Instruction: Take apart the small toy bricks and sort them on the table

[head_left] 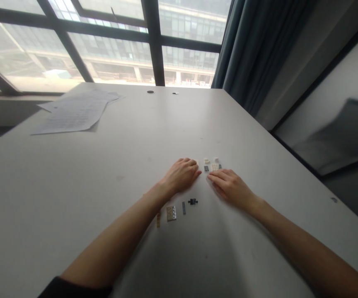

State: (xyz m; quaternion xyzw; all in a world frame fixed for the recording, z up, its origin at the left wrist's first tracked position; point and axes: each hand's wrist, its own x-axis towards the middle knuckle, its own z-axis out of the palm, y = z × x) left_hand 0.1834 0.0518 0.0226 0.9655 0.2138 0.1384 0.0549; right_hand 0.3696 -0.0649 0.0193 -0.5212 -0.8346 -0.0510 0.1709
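My left hand (183,174) rests on the white table with its fingers bent together. A pale edge, perhaps of a small white piece, shows at its fingertips; what lies under the fingers is hidden. Opposite it, my right hand (228,187) lies low with fingers stretched out, close to a white studded toy brick plate (215,167). Around that plate are a grey brick piece (206,169), a white piece (206,160) and another small white piece (216,159). Nearer me sit a black piece with side pegs (193,201), a narrow dark grey strip (184,207) and a tan-and-grey studded piece (171,213).
A tan strip (158,220) lies partly beside my left forearm. Printed sheets (76,111) are spread at the far left of the table (119,248). A small dark object (334,200) lies near the right edge. Windows and a dark curtain (260,45) stand behind.
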